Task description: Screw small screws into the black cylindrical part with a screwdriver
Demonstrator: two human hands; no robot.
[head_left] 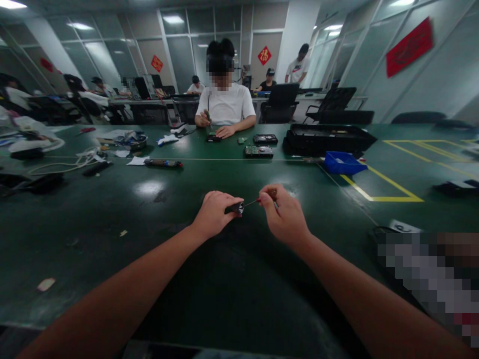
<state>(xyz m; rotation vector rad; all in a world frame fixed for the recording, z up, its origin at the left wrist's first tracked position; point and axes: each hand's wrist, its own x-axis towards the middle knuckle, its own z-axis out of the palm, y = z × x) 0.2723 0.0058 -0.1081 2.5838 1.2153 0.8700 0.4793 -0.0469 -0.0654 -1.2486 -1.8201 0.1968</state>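
Observation:
Over the green table [209,304], my left hand [210,214] is closed around a small dark object with a shiny silver end [238,208]. Its kind cannot be made out, since the fingers cover most of it. My right hand [285,215] grips a screwdriver [273,194] with a brownish handle and a red collar. The thin shaft points left, its tip at or very near the silver end; whether they touch is unclear.
Opposite, a person in a white shirt [226,105] works on a dark device [213,136]. Circuit-board drives [259,151], a black tray [325,139] and a blue bin [344,163] stand ahead to the right. A dark cylindrical tool [163,163] and cables [77,162] lie on the left.

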